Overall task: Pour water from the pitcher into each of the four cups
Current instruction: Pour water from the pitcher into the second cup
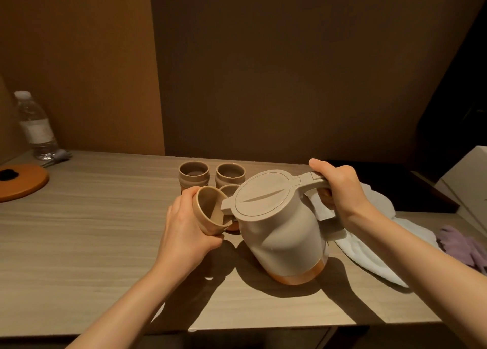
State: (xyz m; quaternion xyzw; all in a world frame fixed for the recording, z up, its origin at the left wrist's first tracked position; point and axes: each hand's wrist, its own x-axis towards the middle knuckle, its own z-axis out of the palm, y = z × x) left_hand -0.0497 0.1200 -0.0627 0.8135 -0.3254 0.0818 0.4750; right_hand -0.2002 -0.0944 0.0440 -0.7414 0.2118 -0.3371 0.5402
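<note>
While the right hand (340, 188) curls round the handle of the beige lidded pitcher (279, 222), thumb lying along the top, the pitcher leans left with its spout at the rim of a tilted cup (208, 211). That cup is gripped in the left hand (184, 227), fingers wrapped round its side. Two more cups (194, 175) (230, 174) stand upright behind on the wooden table (92, 230); a fourth cup (229, 190) sits mostly hidden behind the spout. A white cloth (374, 246) lies at right, a water bottle (35, 127) far left.
</note>
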